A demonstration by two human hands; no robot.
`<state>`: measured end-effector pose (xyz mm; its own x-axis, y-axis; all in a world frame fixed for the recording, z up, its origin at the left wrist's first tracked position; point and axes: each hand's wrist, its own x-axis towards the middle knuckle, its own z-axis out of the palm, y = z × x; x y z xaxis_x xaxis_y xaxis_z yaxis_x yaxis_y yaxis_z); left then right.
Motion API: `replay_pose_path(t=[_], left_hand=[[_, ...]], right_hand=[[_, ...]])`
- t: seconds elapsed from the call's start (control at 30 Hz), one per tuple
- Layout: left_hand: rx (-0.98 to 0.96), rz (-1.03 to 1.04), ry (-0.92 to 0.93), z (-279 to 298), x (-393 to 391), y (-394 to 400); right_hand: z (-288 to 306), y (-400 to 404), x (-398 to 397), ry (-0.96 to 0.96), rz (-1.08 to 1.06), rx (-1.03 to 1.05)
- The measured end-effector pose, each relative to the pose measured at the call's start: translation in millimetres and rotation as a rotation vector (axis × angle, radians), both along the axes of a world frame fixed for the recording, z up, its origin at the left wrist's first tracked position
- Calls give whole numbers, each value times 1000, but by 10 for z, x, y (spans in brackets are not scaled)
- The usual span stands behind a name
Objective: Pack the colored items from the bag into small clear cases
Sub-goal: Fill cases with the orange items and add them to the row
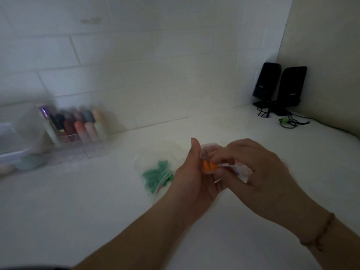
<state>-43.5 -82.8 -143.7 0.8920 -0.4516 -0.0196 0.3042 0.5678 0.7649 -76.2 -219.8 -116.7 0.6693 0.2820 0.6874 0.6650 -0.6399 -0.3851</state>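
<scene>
Both hands meet over the middle of the white worktop [78,201]. The left hand [191,178] is cupped, thumb pointing up, its fingers curled around a small clear case [209,148] whose top edge shows above the fingers. Orange items [209,166] sit in the case, between the two hands. The right hand [259,172] comes in from the right with its fingers curled and its fingertips [218,157] on the case just above the orange; the blur keeps me from telling whether they pinch an item or only press on the case. A thin bracelet [323,230] circles the right wrist.

Just left of the left hand, a clear zip bag [155,168] lies flat on the worktop with green items [157,175] inside it, partly hidden by the wrist.

Far left, against the tiled wall [136,55], a clear organizer [83,147] holds rows of upright tubes [85,127] in pink, dark red, black and pale tones. Left of it stands a clear lidded box [13,141], with pale rounded things [29,162] at its base, too blurred to name.

In the far right corner two black speakers [280,84] stand side by side, their cables [288,119] trailing on the worktop in front.
</scene>
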Motion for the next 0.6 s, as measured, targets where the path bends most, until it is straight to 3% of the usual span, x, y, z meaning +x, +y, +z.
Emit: replay_pose_path(t=[0.2, 0.5, 0.6], left_hand=[[-25, 1, 26, -14, 17, 10], [-24, -12, 1, -6, 11, -5], [-35, -1, 35, 18, -7, -7]], right_hand=[[-15, -1, 15, 12, 8, -14], [-36, 56, -1, -57, -136, 36], [-54, 73, -11, -1, -187, 22]])
